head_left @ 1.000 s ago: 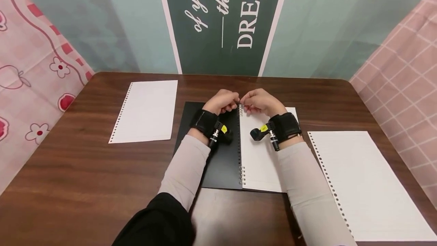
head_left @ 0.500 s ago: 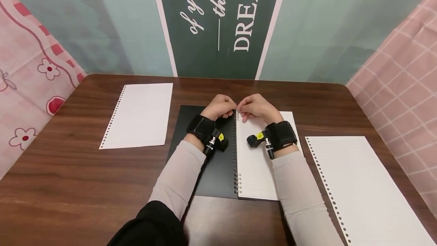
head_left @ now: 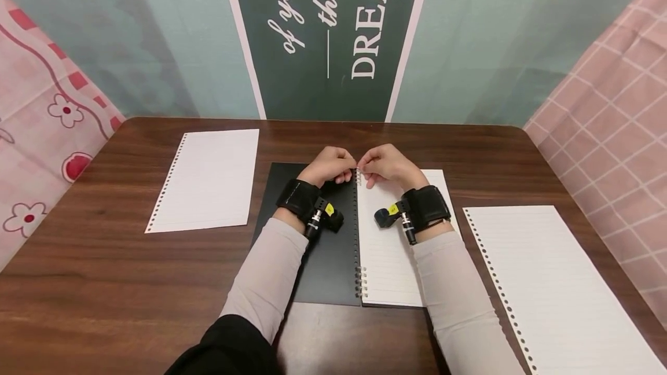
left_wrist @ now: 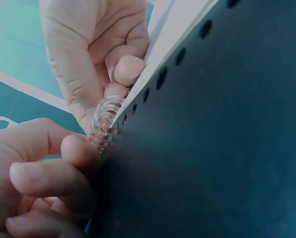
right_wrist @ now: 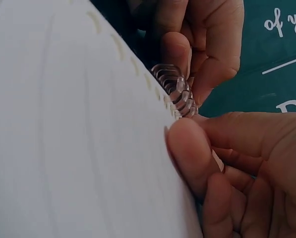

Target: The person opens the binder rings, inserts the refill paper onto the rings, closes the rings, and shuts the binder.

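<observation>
A loose-leaf notebook lies open, its black cover [head_left: 333, 274] on the left and white lined pages [head_left: 388, 256] on the right. Clear plastic binding rings [left_wrist: 105, 116] run through the holes at the far end of the spine. My left hand [head_left: 329, 165] pinches these rings from the cover side. From the page side, my right hand [head_left: 388, 164] pinches the same rings, its thumb [right_wrist: 190, 148] against the page edge. The two hands' fingertips nearly meet there. A second set of clear rings [head_left: 362, 282] sits at the near end of the spine.
A small loose punched sheet [head_left: 205, 181] lies left of the notebook, and a larger lined punched sheet [head_left: 552, 282] lies to the right. Cloth-covered walls [head_left: 458, 45] stand behind and beside the brown wooden table [head_left: 104, 259].
The head view has shifted slightly, so the table scene sits lower and further left. Both hands stay at the far end of the spine, with only small finger movements.
</observation>
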A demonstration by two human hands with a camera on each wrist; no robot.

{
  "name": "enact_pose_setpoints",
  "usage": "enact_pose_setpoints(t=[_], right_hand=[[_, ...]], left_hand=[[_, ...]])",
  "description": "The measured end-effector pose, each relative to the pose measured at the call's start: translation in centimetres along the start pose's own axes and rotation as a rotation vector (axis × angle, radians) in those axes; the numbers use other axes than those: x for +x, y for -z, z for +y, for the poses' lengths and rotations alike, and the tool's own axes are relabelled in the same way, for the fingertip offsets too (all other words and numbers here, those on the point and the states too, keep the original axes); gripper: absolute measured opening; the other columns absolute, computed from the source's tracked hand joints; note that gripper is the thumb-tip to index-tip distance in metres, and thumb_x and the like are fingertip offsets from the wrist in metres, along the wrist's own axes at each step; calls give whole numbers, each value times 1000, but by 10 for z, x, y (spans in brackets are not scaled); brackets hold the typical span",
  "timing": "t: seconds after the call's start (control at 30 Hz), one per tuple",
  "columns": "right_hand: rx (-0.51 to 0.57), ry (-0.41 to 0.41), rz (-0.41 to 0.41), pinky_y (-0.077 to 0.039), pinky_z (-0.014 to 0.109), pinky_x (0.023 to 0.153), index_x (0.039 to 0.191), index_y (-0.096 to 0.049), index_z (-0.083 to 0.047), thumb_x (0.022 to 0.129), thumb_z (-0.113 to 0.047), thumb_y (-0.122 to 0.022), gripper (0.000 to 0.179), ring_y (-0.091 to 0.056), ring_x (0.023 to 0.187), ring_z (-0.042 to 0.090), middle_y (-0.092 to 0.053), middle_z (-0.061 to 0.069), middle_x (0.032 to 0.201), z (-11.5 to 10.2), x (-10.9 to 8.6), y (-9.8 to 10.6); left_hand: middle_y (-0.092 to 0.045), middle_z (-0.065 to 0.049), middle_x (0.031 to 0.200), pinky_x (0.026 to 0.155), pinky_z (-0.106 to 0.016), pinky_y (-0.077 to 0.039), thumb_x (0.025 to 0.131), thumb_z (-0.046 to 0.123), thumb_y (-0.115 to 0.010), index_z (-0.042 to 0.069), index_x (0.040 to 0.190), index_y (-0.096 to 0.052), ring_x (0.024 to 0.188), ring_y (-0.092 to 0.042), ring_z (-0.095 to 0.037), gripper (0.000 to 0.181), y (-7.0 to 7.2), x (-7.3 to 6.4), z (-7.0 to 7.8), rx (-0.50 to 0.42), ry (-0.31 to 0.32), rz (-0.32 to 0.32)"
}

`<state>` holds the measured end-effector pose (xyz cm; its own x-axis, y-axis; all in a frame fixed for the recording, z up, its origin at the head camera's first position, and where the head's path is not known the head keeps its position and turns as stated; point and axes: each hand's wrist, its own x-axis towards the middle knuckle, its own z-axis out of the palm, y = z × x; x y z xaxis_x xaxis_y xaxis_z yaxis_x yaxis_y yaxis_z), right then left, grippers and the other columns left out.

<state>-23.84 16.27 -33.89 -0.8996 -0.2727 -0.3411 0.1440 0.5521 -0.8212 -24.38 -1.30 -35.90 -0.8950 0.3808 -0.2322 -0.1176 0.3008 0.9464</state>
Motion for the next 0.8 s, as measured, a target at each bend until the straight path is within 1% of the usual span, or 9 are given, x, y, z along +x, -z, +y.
enact_pose_setpoints(t=[0.23, 0.33, 0.47, 0.67, 0.8], right_hand=[[11, -21, 41, -51, 21, 58, 109, -65, 6, 98, -2, -56, 17, -62, 54, 10, -58, 4, 75, 0, -2, -6], [-17, -14, 84, -50, 21, 58, 106, -66, 5, 98, -3, -56, 15, -59, 51, 9, -56, 3, 72, 1, -2, -10], [-25, -4, 138, -49, 23, 56, 103, -66, 4, 97, -3, -56, 14, -56, 50, 10, -55, 2, 69, 3, -2, -16], [-26, -6, 150, -47, 23, 55, 104, -66, 4, 97, -2, -56, 13, -56, 48, 10, -55, 3, 70, 2, -4, -17], [-46, 5, 151, -47, 22, 55, 104, -66, 3, 98, -3, -57, 12, -56, 49, 10, -55, 3, 71, -2, -3, -14]], left_hand=[[-53, 1, 56, 48, -19, -38, 96, 6, -55, 3, 84, -58, 43, -44, -6, 13, 0, -1, -3, -20, -11, -12], [-53, 0, 57, 48, -19, -39, 96, 6, -54, 3, 85, -58, 43, -44, -6, 13, -1, -2, -3, -20, -22, -5], [-53, -1, 58, 48, -19, -39, 97, 5, -53, 2, 85, -58, 44, -45, -7, 13, -1, -3, -3, -15, -37, -2], [-54, -1, 58, 49, -19, -39, 97, 6, -52, 2, 86, -59, 44, -46, -7, 14, 1, -3, -2, 9, -29, -37], [-55, -1, 59, 49, -19, -40, 98, 7, -51, 2, 87, -59, 44, -46, -7, 14, 4, -2, 1, 16, -37, -39]])
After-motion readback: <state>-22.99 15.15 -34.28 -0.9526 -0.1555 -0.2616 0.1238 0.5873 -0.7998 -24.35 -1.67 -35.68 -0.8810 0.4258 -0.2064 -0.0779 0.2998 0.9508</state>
